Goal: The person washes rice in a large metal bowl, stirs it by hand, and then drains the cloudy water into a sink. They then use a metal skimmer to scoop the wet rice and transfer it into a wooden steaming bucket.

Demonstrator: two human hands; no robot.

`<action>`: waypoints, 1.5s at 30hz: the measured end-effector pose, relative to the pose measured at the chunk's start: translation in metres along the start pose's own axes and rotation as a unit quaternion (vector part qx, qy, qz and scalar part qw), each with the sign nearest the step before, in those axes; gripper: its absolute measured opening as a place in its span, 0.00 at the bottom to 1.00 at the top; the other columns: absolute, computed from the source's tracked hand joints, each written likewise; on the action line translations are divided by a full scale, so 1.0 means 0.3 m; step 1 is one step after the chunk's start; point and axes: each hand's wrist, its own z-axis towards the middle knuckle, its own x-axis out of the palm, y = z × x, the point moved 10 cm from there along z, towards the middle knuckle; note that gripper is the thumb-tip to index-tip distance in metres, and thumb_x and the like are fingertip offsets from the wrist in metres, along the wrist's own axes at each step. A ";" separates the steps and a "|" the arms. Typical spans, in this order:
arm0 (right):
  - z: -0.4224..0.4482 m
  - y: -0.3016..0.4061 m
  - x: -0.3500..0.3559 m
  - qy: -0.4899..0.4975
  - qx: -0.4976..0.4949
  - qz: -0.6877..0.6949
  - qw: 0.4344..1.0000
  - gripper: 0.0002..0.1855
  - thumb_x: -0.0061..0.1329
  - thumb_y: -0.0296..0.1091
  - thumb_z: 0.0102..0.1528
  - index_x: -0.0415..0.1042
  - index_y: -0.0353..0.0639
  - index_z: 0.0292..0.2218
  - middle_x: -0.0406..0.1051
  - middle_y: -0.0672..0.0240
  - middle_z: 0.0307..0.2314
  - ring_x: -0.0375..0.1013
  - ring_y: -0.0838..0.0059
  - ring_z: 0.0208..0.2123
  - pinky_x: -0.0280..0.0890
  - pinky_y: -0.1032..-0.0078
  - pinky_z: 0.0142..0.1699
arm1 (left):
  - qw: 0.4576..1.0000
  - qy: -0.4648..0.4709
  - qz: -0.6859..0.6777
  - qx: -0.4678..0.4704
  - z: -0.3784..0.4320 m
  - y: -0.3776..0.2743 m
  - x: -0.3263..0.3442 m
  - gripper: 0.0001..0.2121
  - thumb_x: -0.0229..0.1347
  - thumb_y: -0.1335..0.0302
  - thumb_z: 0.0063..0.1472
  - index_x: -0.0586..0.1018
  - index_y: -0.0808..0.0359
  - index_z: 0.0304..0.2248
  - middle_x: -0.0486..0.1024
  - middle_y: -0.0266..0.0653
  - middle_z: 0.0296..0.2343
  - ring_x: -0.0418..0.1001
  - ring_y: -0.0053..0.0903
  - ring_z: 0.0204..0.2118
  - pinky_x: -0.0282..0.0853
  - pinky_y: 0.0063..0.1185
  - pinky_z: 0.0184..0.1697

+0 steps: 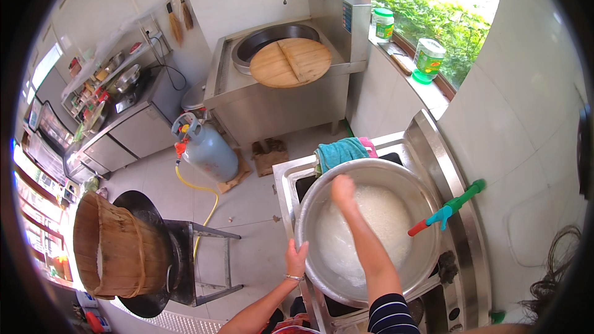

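Note:
A large round metal basin (320, 283) sits on a stainless steel sink unit in front of me. It holds cloudy water with white grains (385, 218) that look like rice. My left hand (295, 258), with a bracelet at the wrist, grips the basin's left rim. Inside the basin, near its far left wall, is my right hand (343, 192). It is blurred, so its fingers and anything in them cannot be made out. A plastic tap (441, 215) with a green pipe, teal handle and red spout reaches over the basin's right side.
Teal and pink cloths (343, 153) hang behind the basin. A wooden steamer barrel (125, 250) stands on a metal stand at left. Beyond are a gas cylinder (211, 153) with a yellow hose and a wok stove (283, 109) with a wooden lid (290, 62). A knife (400, 62) lies on the windowsill.

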 end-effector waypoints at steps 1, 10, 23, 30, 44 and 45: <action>-0.047 0.065 0.047 -0.004 -0.044 -0.027 0.999 0.05 0.37 0.26 0.43 0.66 0.41 0.22 0.65 0.62 0.22 0.67 0.68 0.27 0.65 0.77 0.26 | 1.000 0.003 -0.004 -0.001 -0.001 0.002 0.011 0.11 0.50 0.71 0.49 0.61 0.67 0.20 0.57 0.30 0.15 0.53 0.13 0.19 0.54 0.15 0.20; -0.441 0.131 0.126 0.096 -0.321 0.066 0.940 0.05 0.38 0.26 0.39 0.64 0.39 0.23 0.63 0.58 0.22 0.64 0.62 0.27 0.62 0.67 0.28 | 0.999 0.002 0.044 0.010 0.004 -0.014 -0.002 0.11 0.49 0.70 0.49 0.60 0.68 0.20 0.56 0.31 0.13 0.53 0.14 0.18 0.54 0.17 0.20; -0.070 0.081 0.104 -0.057 -0.100 -0.130 0.985 0.05 0.39 0.26 0.39 0.65 0.40 0.22 0.65 0.62 0.19 0.65 0.69 0.24 0.62 0.70 0.28 | 1.000 0.007 0.026 -0.003 0.011 0.026 -0.002 0.11 0.49 0.70 0.49 0.61 0.68 0.21 0.57 0.32 0.13 0.54 0.14 0.18 0.55 0.17 0.20; -0.609 0.230 0.119 0.078 -0.383 0.039 0.920 0.05 0.39 0.29 0.39 0.65 0.42 0.22 0.62 0.64 0.22 0.63 0.68 0.27 0.58 0.70 0.30 | 1.000 0.007 -0.007 0.008 0.008 -0.003 0.001 0.11 0.50 0.70 0.49 0.60 0.67 0.20 0.56 0.29 0.14 0.53 0.14 0.19 0.53 0.16 0.20; -0.227 0.145 -0.064 -0.076 -0.245 0.088 0.962 0.04 0.40 0.28 0.38 0.67 0.44 0.19 0.65 0.65 0.22 0.63 0.67 0.29 0.58 0.71 0.33 | 0.999 0.020 0.022 -0.018 0.003 -0.061 0.034 0.10 0.48 0.69 0.50 0.61 0.67 0.21 0.58 0.29 0.14 0.55 0.13 0.18 0.55 0.16 0.19; -0.193 0.125 -0.031 -0.065 -0.206 0.052 0.975 0.05 0.39 0.28 0.39 0.67 0.45 0.19 0.65 0.64 0.20 0.65 0.67 0.26 0.59 0.71 0.30 | 1.000 0.013 0.006 -0.011 0.004 -0.050 0.027 0.11 0.48 0.69 0.50 0.61 0.67 0.21 0.58 0.29 0.14 0.55 0.14 0.18 0.55 0.16 0.19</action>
